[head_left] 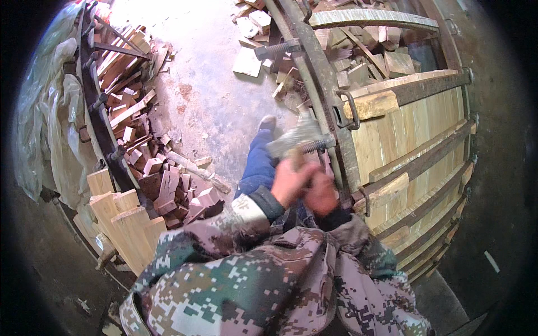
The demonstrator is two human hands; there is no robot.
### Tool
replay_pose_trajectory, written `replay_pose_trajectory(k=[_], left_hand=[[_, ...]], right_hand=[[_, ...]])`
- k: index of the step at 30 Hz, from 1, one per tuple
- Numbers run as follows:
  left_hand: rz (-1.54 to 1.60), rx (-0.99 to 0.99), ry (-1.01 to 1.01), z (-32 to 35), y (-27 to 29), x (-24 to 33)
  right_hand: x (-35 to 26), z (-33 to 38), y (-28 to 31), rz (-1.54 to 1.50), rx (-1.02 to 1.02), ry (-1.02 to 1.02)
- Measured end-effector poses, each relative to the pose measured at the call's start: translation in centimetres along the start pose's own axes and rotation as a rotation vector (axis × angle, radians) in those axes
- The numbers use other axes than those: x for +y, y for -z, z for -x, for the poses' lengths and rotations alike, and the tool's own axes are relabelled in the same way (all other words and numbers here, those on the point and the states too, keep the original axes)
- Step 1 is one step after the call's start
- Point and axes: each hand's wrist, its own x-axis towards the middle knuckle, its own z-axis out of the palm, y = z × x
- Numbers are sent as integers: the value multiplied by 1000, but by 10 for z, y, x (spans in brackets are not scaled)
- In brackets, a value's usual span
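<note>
In front of my body, my left hand (pixel 292 182) is closed around the light handle of a tool with a broad grey head (pixel 297 138). Motion smears that head, and its exact kind does not show. Pressed close beside is my right hand (pixel 321 194), its fingers curled; whether it grips the same handle is hidden. The tool is next to a threaded bolt (pixel 317 145) on the upright of a rusty metal frame (pixel 347 159). Rows of pale wooden boards (pixel 412 131) stand clamped in that frame, with dark metal bars (pixel 420 155) across them.
Wood offcuts (pixel 386 61) fill the frame's far end. At left, more blocks (pixel 168 190) lie heaped beside another metal rail (pixel 101 112) and upright boards (pixel 126 224). Plastic sheeting (pixel 53 117) hangs at far left. A wooden-handled tool (pixel 196 171) lies on the concrete floor (pixel 207 101).
</note>
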Motion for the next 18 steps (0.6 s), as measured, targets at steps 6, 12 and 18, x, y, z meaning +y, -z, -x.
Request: replay_pose_trajectory(k=[6,12,18], left_hand=[[655,541,248,-24,145,-58],[569,718,305,-47,262,-99],[584,623,435,-59,324,-94]], right_hand=[[5,-22,-94,-263,-368,-244],[60,-138,-172,-501,-157,-642],[103,-121,-247,-102,-286,-920]])
